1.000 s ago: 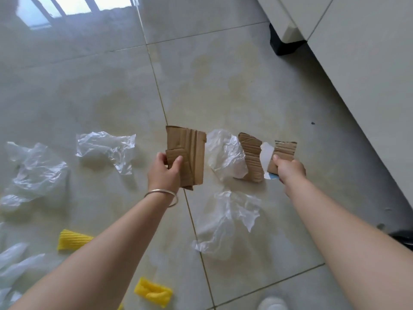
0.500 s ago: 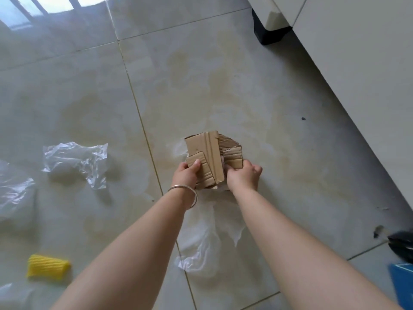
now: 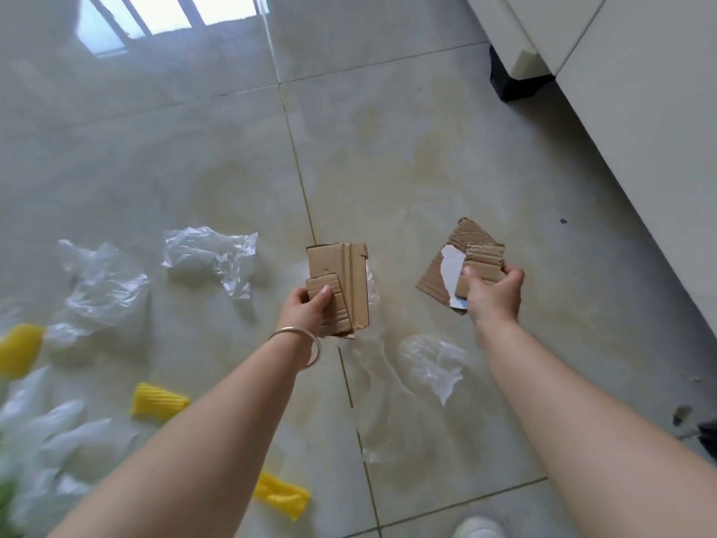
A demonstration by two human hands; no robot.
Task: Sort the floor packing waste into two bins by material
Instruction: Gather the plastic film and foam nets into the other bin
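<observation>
Plastic film (image 3: 211, 255) and yellow foam (image 3: 158, 401) litter the floor (image 3: 426, 157); stepping there risks slipping. Left hand (image 3: 304, 309) pinches stacked cardboard (image 3: 343, 289), right hand (image 3: 494, 295) pinches torn cardboard pieces (image 3: 463, 258); loose layers could slide out. Bins seemingly out of view.

Floor (image 3: 426, 168): plastic sheets (image 3: 209, 258) lying toward left edge; foam pieces (image 3: 159, 401) lying nearer, lower left; cabinet (image 3: 640, 130) standing along right edge.

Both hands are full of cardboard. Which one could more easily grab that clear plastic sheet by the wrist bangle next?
Neither is free, but the left hand is nearer: the plastic sheet lies on its side, the right hand further off.
</observation>
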